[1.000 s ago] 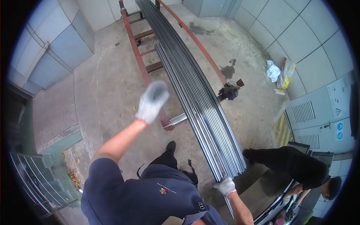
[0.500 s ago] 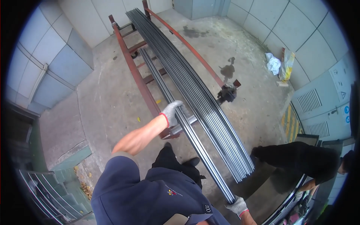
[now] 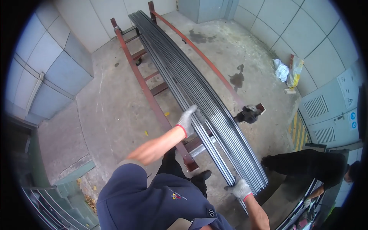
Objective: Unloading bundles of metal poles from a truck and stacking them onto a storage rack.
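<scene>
A few long, thin metal bars lie side by side as a narrow bundle, sloping from the far left to the near right. My left hand, in a grey knit glove with a red cuff, is closed around the bundle partway along. My right hand, gloved the same way, grips it close to the near end, and a bar end sticks out below the hand. Just right of the bundle lies a wide stack of similar long bars on a red metal rack. The undersides of the bars in my grip are hidden.
A dark clump sits at the end of the rack's right rail. At lower right, a person in black bends over other items. A white bag and a yellow-and-clear bag rest by the wall, near a grey cabinet.
Both hands have shifted the bundle right and away from me, close alongside the wide stack. My right hand has moved up from the lower edge, and the rack appears farther right.
</scene>
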{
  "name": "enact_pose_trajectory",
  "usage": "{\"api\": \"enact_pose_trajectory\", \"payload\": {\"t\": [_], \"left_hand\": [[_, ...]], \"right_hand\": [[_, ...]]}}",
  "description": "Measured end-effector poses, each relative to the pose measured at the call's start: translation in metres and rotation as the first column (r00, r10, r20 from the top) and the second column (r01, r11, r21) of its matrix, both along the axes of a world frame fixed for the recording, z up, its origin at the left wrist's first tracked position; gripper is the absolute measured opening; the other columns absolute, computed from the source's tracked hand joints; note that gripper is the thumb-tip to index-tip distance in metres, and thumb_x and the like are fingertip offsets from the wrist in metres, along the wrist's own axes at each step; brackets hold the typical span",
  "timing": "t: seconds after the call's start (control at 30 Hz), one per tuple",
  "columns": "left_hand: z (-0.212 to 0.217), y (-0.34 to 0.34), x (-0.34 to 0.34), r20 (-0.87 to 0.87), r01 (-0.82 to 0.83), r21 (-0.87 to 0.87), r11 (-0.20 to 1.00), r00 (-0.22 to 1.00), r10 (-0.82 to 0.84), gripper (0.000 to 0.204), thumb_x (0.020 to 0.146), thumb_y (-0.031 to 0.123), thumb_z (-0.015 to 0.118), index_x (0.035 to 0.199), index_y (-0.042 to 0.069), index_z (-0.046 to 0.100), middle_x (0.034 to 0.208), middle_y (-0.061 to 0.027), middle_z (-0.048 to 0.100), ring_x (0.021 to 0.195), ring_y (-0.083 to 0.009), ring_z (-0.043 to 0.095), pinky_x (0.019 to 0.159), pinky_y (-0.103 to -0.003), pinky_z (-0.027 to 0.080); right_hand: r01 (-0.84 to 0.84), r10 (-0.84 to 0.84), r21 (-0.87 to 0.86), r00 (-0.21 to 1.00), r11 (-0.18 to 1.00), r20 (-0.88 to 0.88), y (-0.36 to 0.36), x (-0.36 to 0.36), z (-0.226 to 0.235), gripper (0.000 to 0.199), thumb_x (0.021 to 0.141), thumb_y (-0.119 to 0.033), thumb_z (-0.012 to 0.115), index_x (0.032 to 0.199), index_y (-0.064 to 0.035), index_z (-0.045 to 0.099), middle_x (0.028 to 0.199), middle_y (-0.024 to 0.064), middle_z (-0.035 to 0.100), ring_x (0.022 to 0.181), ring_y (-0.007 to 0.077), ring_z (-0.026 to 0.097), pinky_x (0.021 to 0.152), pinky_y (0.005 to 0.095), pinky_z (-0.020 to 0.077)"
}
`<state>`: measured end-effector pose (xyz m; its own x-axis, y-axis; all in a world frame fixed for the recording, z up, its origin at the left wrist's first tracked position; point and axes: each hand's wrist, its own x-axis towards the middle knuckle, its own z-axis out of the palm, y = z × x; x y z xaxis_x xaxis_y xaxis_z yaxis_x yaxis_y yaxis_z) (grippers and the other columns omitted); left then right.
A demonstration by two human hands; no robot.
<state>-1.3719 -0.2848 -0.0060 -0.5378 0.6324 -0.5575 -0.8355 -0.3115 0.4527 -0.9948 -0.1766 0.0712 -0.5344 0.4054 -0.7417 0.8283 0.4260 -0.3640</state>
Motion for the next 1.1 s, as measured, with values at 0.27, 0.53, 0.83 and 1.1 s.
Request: {"api": "enact_pose_trajectory", "payload": {"t": [0.27, 0.53, 0.83, 1.1], "left_hand": [[0.012, -0.009, -0.126, -0.041, -0.068, -0.116, 0.991, 0.997, 0.063, 0.020, 0.093, 0.029, 0.064, 0.079, 0.016, 0.059, 0.064, 0.0006, 0.057, 0.060, -0.0210, 0.062, 0.066, -0.041, 0.057], [-0.055, -0.022, -0.159, 0.059, -0.075, -0.222, 0.972, 0.994, 0.090, 0.023, 0.095, 0.032, 0.062, 0.080, 0.014, 0.061, 0.066, -0.0040, 0.059, 0.062, -0.0253, 0.063, 0.065, -0.042, 0.058], [-0.073, -0.033, -0.215, 0.020, 0.030, -0.339, 0.940, 0.999, -0.025, 0.033, 0.094, 0.044, 0.065, 0.080, 0.014, 0.068, 0.074, -0.0082, 0.069, 0.071, -0.0270, 0.066, 0.069, -0.042, 0.054], [-0.098, -0.059, -0.313, -0.078, -0.020, -0.395, 0.919, 0.997, -0.012, 0.032, 0.092, 0.037, 0.062, 0.075, 0.010, 0.067, 0.069, -0.0093, 0.068, 0.067, -0.0276, 0.067, 0.069, -0.043, 0.056]], "right_hand": [[0.074, -0.086, 0.076, 0.981, 0.994, 0.176, 0.014, 0.188, -0.016, 0.073, 0.057, -0.049, 0.093, 0.112, -0.0061, 0.071, 0.094, 0.0127, 0.076, 0.085, 0.0262, 0.073, 0.082, 0.0374, 0.0587], [-0.007, -0.025, 0.123, 0.966, 0.992, 0.259, 0.004, 0.257, -0.065, 0.064, 0.059, -0.046, 0.090, 0.107, -0.0077, 0.072, 0.096, 0.0128, 0.077, 0.090, 0.0291, 0.074, 0.083, 0.0385, 0.0592], [0.024, -0.019, -0.021, 0.979, 1.000, 0.205, -0.016, 0.122, -0.076, 0.057, 0.062, -0.040, 0.087, 0.108, -0.0085, 0.073, 0.092, 0.0163, 0.075, 0.088, 0.0323, 0.073, 0.082, 0.0377, 0.0586], [0.171, -0.150, -0.140, 0.977, 0.975, 0.149, -0.035, 0.089, -0.046, 0.066, 0.063, -0.038, 0.094, 0.115, -0.0031, 0.073, 0.097, 0.0130, 0.078, 0.089, 0.0218, 0.074, 0.088, 0.0328, 0.0562]]}}
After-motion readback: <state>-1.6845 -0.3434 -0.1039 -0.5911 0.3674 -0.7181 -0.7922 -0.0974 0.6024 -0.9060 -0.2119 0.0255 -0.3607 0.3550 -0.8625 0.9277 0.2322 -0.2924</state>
